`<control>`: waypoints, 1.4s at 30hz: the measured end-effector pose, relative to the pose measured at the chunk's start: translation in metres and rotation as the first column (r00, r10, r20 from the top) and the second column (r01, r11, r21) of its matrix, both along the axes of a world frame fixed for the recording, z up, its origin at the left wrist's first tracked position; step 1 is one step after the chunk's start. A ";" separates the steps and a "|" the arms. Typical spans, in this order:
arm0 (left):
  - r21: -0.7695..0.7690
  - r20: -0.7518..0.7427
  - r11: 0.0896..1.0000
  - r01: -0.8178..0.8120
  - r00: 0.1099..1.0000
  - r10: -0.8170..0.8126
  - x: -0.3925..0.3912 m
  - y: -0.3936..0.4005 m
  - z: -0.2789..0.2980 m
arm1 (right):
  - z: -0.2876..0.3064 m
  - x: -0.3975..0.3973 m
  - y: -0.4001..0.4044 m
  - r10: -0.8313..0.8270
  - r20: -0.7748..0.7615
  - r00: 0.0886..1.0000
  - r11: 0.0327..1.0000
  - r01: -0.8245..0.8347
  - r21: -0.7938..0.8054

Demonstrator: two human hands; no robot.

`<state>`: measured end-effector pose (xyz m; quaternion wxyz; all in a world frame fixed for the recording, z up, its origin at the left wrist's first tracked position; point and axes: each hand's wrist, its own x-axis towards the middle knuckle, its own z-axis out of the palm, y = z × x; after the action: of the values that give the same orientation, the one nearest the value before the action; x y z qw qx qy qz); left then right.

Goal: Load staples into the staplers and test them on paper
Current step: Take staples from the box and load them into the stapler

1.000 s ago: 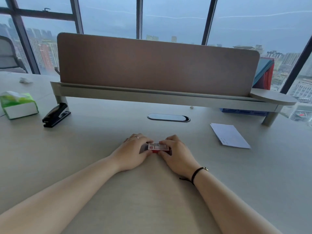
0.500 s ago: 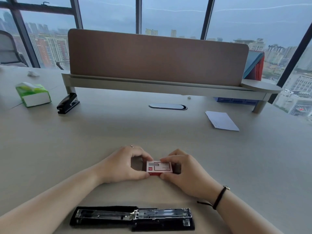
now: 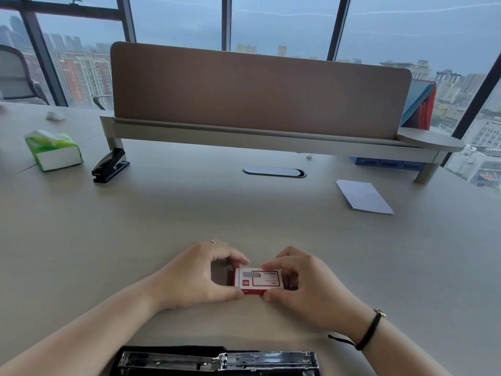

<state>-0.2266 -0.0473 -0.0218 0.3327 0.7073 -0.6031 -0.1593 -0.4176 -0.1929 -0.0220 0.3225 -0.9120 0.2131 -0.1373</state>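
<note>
A small red and white staple box [image 3: 259,280] rests on the desk, pinched from both ends. My left hand [image 3: 198,278] grips its left end with thumb and fingers, and my right hand [image 3: 306,287] grips its right end. A black stapler [image 3: 217,360] lies flat and unfolded at the near edge, its metal staple channel exposed. A second black stapler [image 3: 109,164], closed, sits far left near the divider's leg. A stack of white paper [image 3: 363,196] lies at the right.
A green and white tissue pack [image 3: 54,150] sits at the far left. A brown divider panel [image 3: 257,90] on a raised shelf spans the back, with a cable grommet [image 3: 273,171] under it. A blue tray [image 3: 385,162] is at the back right.
The view has tilted down, bringing the open stapler at the near edge into sight. Both hands stay on the staple box, with fingers now pinching its ends more closely.
</note>
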 end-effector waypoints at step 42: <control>0.071 -0.073 0.997 -0.043 0.996 0.048 0.008 0.007 0.006 | 0.032 0.041 0.019 0.102 -0.154 0.983 0.971 -0.132 -0.198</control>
<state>-0.2182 -0.0406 -0.0158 0.3336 0.7256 -0.5680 -0.1987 -0.3762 -0.1741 0.0103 0.2170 -0.9591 0.1661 -0.0738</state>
